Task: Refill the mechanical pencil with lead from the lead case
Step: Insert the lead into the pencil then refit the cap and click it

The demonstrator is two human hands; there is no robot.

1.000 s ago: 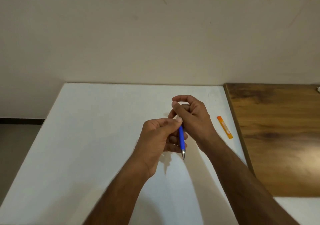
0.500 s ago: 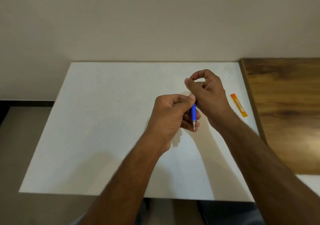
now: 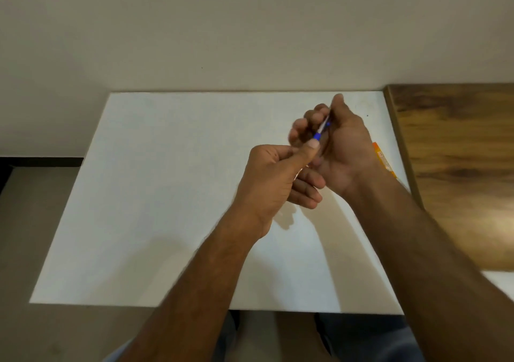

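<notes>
Looking down from a head-worn camera, we see two bare forearms reaching over a white table [image 3: 167, 194]. We take the mechanical pencil [image 3: 319, 130] as our landmark: a thin blue and white barrel, held tilted in the air above the table's far right part. Just below it, the left hand [image 3: 272, 183] is curled, its thumb pressed against the pencil's lower blue end. Just right of it and partly around it, the right hand [image 3: 342, 150] shows its palm, with the fingers [image 3: 299, 127] bent loosely over the pencil's upper end; these fingers are blurred, so we cannot tell whether they pinch the pencil or only hover at it. Both hands hide most of the barrel. Right of the pencil, the orange lead case [image 3: 385, 162] lies flat on the table, its near end covered by the right wrist. Further right, a brown wooden surface [image 3: 459, 166] meets the table's edge. Beyond the pencil stands a plain beige wall [image 3: 250, 27]. Below it, hand shadows fall on the white top.
</notes>
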